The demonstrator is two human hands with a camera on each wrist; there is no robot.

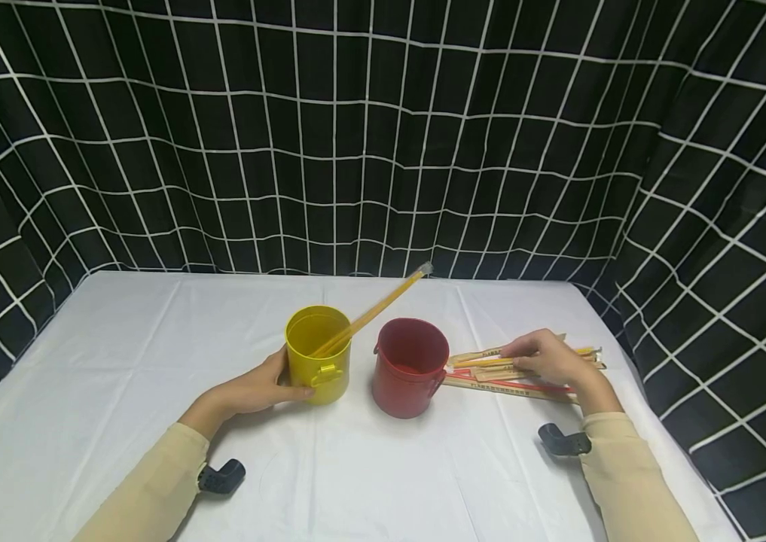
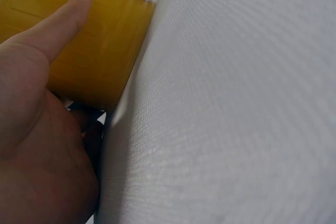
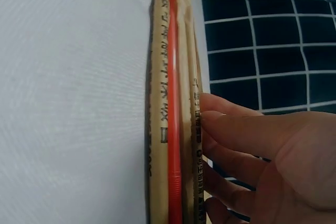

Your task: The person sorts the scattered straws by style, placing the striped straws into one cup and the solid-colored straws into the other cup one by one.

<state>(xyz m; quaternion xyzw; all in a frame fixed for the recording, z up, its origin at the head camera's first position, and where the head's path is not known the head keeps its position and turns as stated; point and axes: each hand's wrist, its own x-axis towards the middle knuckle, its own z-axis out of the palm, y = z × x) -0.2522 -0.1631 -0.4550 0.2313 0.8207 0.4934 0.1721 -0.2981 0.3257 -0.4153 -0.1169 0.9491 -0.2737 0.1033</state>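
My left hand [image 1: 254, 388] grips the yellow bucket [image 1: 320, 380], its thumb [image 2: 65, 22] lying along the metal side. One long yellow straw [image 1: 383, 305] in a clear wrapper leans out of that bucket towards the right. Close beside it stands a red bucket [image 1: 404, 391], touched by neither hand. Over a pile of straws at the right, my right hand [image 1: 548, 361] pinches a yellow straw [image 1: 484, 363] between thumb and forefinger. Around the fingers lie brown paper-wrapped straws [image 3: 159, 129] with black print and a red straw [image 3: 174, 103]. The hand partly covers the pile.
A white cloth [image 1: 369, 482] covers the table. Black curtain with a white grid [image 1: 355, 150] hangs behind it and at both sides. The straw pile lies close to the table's right edge, right of the red bucket. A dark wrist camera [image 1: 223, 477] sits at each sleeve.
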